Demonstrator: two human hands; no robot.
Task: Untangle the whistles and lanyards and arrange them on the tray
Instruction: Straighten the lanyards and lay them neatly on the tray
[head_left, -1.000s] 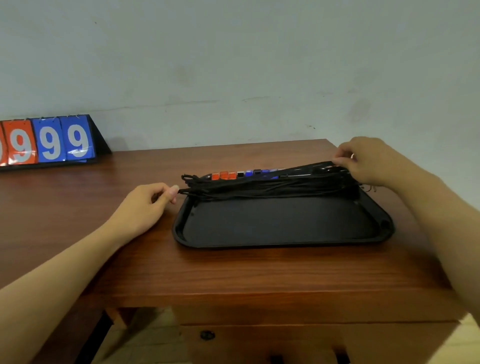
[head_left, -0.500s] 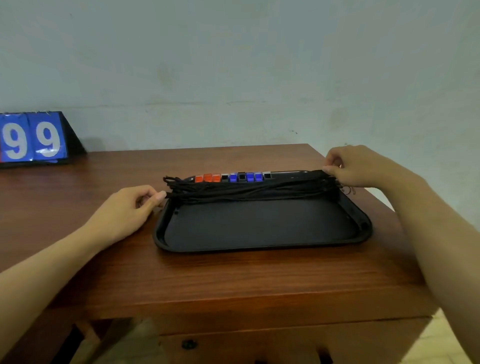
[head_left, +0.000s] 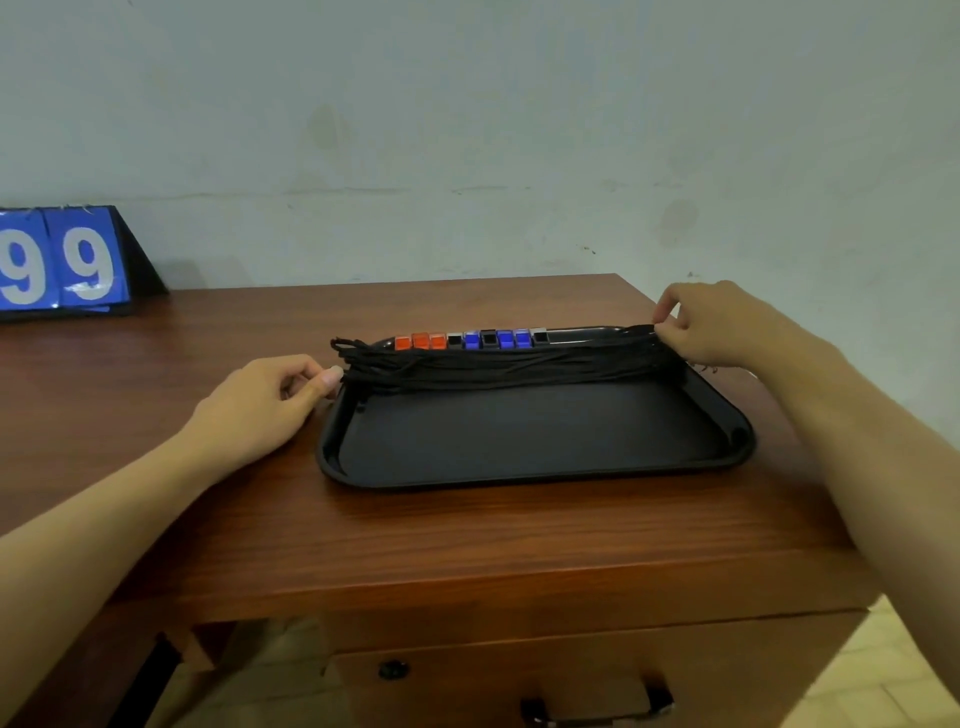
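- while our left hand (head_left: 265, 402) pinches the left ends of the lanyards (head_left: 509, 366) at the tray's left rim, our right hand (head_left: 722, 325) pinches their right ends at the far right corner, thumb and forefinger closed on the cords.
- the black lanyards lie as one straightened bundle along the far side of the tray (head_left: 535, 467), and the whistles (head_left: 470, 339), orange, blue and black, sit in a row just beyond them against the far rim.
- compared with a second ago, the bundle has dropped lower and flatter onto the tray, and both hands have kept their grips at the ends.
- we judge the untangling done and the arranging nearly finished; only letting go seems left.
- the near half of the tray is bare, and a blue scoreboard (head_left: 62, 262) stands far left on the table (head_left: 467, 545).
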